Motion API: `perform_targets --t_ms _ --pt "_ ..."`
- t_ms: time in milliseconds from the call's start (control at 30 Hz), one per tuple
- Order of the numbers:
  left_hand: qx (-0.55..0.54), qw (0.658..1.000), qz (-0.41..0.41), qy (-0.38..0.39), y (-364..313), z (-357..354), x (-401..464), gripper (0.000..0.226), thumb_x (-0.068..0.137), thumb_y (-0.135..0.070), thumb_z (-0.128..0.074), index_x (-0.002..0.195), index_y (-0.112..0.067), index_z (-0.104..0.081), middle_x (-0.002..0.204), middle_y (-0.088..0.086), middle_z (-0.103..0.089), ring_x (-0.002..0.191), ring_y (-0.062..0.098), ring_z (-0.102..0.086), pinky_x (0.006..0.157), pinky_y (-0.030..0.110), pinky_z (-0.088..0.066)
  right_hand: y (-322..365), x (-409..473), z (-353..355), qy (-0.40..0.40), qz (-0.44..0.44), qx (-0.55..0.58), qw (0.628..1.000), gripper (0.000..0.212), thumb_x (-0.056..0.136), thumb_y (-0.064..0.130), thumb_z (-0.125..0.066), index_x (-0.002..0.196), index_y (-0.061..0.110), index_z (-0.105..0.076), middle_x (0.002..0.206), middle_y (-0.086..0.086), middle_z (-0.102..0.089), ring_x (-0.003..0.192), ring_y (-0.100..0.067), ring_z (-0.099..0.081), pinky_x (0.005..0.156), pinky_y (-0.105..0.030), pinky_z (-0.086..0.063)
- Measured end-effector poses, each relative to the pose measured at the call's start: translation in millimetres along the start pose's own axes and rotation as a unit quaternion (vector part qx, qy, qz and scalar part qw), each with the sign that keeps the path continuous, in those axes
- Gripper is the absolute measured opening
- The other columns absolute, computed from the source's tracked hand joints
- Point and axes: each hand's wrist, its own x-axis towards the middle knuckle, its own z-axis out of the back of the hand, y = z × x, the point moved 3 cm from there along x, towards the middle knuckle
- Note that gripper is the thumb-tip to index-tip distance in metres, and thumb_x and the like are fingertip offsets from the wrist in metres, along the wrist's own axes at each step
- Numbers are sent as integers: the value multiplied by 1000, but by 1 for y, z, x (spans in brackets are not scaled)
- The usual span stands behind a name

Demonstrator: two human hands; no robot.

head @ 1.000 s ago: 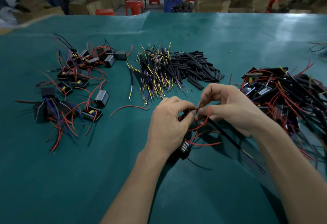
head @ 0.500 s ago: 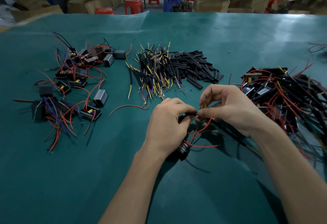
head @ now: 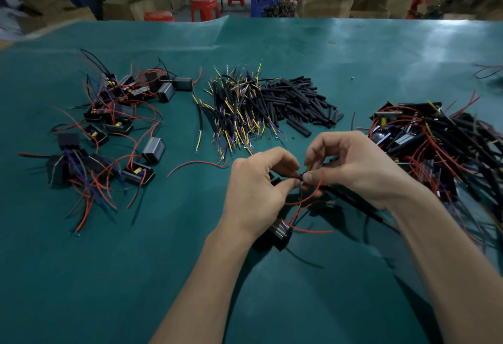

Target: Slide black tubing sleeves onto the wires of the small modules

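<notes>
Sleeve (head: 351, 199) lengthwise right-downward, fingers (head: 309, 177) pinching end

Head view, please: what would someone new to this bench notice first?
Probably the two hands at centre, the left hand and right hand pinching a black sleeve where their fingertips meet, red wires looping below. Beyond them lies a heap of loose black tubing sleeves beside yellow-and-blue wire bundles. Red-wired modules sprawl on the left of the green table.
</notes>
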Motion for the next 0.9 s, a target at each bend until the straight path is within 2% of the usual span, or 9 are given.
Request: perform_targets --t_ms 200,367,433,500,600,700,767,900 --pt "5 1000 -6 1 -1 -4 -1 26 69 1 -81 80 -21 -72 76 -7 -73 73 3 -68 72 20 -53 -2 1 1 14 -15 12 1000 22 64 6 -84 79 8 -69 67 -17 -65 57 -23 -68 53 -29 -57" --pt "-25 1000 14 4 0 -5 -1 22 71 0 -84 79 -17 -74 73 -6 -74 69 1 -68 69 11 -49 -3 0 1 11 -15 20 1000 22 65 3 -84 80 6 -69 67 -18 -65 59 -26 -69 52 -28 -57" --pt "-35 999 19 7 0 -3 -1 22 71 -1 -84 82 -16 -74 76 -7 -76 73 -1 -70 72 12 -51 -2 1 0 2 -11 19 1000 21 68 -4 -83 81 5 -68 68 -17 -64 60 -27 -69 53 -29 -57" --pt "-41 999 29 9 2 2 0 23 72 -3 -84 87 -18 -74 78 -10 -76 78 -2 -71 74 16 -52 -1 1 -1 -6 -9 24 1000 23 66 -3 -84 80 8 -69 70 -14 -63 62 -30 -68 54 -30 -57" --pt "-6 999 30 19 5 5 0 20 74 -7 -80 88 -21 -77 81 -13 -75 82 -2 -68 75 12 -47 -1 1 -2 -15 -6 32 999 24 67 -6 -84 78 12 -70 72 -13 -63 66 -39 -68 53 -31 -55" --pt "20 999 36 26 11 7 -2 15 76 -11 -79 86 -21 -81 83 -9 -75 81 3 -68 76 20 -50 -3 1 -1 -23 -9 33 999 29 72 -15 -79 78 12 -70 73 -13 -62 68 -44 -69 51 -32 -54" --pt "16 999 38 27 12 8 -2 14 78 -12 -80 88 -21 -82 83 -9 -76 81 4 -69 77 23 -52 -4 1 -1 -23 -11 31 999 29 72 -14 -80 78 13 -70 74 -12 -62 67 -45 -69 51 -33 -53" --pt "10 1000 19 20 11 7 0 12 79 -11 -81 88 -19 -82 82 -8 -75 80 4 -68 75 18 -49 -1 1 -1 -5 -19 31 999 23 66 0 -84 78 14 -71 74 -12 -63 69 -42 -72 53 -33 -55"
